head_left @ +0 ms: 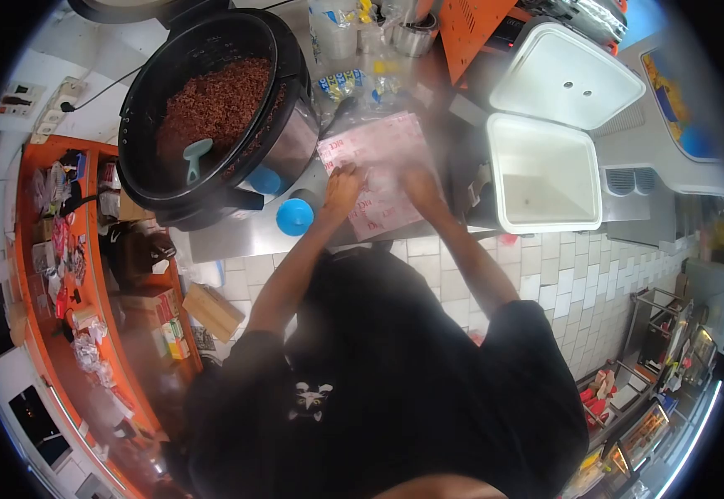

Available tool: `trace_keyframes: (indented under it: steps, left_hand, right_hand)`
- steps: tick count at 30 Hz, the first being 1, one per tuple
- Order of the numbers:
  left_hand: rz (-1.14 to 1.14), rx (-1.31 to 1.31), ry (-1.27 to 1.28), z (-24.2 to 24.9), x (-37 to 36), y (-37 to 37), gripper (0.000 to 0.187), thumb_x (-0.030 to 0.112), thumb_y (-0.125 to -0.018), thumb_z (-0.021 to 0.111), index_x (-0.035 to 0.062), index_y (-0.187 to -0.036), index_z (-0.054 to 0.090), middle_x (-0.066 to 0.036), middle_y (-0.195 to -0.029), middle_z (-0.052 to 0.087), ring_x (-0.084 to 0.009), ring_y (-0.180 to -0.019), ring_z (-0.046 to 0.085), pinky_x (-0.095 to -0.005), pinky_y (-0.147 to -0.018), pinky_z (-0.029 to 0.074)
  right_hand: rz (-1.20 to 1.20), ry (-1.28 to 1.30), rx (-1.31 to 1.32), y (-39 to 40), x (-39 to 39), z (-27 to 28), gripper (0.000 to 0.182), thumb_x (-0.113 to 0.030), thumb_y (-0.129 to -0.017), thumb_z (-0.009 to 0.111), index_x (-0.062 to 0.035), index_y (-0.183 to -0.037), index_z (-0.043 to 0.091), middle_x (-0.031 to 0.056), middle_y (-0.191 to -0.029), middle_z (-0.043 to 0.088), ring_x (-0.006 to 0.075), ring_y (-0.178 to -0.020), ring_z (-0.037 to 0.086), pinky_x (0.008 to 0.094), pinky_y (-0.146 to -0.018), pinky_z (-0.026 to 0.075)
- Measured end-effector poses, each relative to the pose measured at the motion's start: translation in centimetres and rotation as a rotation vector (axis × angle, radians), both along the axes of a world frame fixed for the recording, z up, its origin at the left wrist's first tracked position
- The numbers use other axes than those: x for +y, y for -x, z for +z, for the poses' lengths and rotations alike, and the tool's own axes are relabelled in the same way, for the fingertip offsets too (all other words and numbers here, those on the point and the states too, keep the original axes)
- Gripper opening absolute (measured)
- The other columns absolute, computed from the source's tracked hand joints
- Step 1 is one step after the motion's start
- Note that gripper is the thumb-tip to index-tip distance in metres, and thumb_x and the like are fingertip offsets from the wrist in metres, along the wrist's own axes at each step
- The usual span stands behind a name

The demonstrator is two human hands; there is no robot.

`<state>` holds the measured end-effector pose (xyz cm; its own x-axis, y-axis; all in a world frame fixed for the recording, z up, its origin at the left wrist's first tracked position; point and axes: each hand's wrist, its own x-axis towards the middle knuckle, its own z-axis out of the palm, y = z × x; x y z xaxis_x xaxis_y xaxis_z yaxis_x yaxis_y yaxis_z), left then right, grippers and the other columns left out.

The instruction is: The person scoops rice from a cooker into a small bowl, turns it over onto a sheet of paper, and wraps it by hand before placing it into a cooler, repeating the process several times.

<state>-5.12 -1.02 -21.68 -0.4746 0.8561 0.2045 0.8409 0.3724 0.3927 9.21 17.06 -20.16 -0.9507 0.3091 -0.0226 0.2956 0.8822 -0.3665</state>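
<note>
Printed wrapping paper, white with pink-red lettering, lies in sheets on the steel counter in front of me. My left hand is on the paper's left side, its fingers curled and closed on a bit of it. Over the right side of the sheets is my right hand, blurred, so its fingers are hard to make out. To the left, a large black cooker holds dark reddish-brown cooked rice, with a pale green rice paddle resting in it. A blue cup is near my left forearm.
A white tub and its lid are on the right. Plastic cups and packets sit behind the paper. An orange perforated panel rises at the back. Orange shelves with goods are at left.
</note>
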Motion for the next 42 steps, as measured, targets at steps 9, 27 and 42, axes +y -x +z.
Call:
trace_keyframes:
  steps: [9, 27, 42]
  left_hand:
    - [-0.205, 0.045, -0.107, 1.4, -4.9, -1.8, 0.027, 0.017, -0.087, 0.064, 0.0096, -0.113, 0.069, -0.010, -0.108, 0.071, -0.0297, -0.098, 0.068, -0.0409, -0.095, 0.049]
    - [-0.249, -0.408, 0.195, -0.7, 1.5, 4.5, 0.036, 0.002, -0.075, 0.076, 0.0080, -0.108, 0.061, -0.010, -0.107, 0.067, -0.0309, -0.102, 0.065, -0.0410, -0.087, 0.052]
    - [0.165, -1.566, -0.407, 12.0, -2.9, -0.5, 0.032, 0.000, -0.087, 0.069, 0.0031, -0.117, 0.060, -0.006, -0.121, 0.062, -0.0132, -0.111, 0.060, -0.0289, -0.094, 0.050]
  right_hand:
    - [0.142, 0.163, 0.201, -5.0, -0.9, 3.0, 0.025, -0.006, -0.087, 0.059, -0.0045, -0.112, 0.063, 0.0187, -0.104, 0.067, 0.0385, -0.103, 0.063, 0.0473, -0.087, 0.051]
    - [0.119, 0.473, 0.020, 2.1, 2.0, 0.0, 0.015, 0.002, -0.083, 0.062, -0.0041, -0.095, 0.058, 0.0153, -0.106, 0.065, 0.0309, -0.101, 0.064, 0.0389, -0.085, 0.051]
    - [-0.242, 0.692, 0.357, 0.1, -4.2, 14.8, 0.025, 0.002, -0.076, 0.069, -0.0059, -0.096, 0.056, 0.0027, -0.100, 0.064, 0.0143, -0.091, 0.061, 0.0321, -0.082, 0.049]
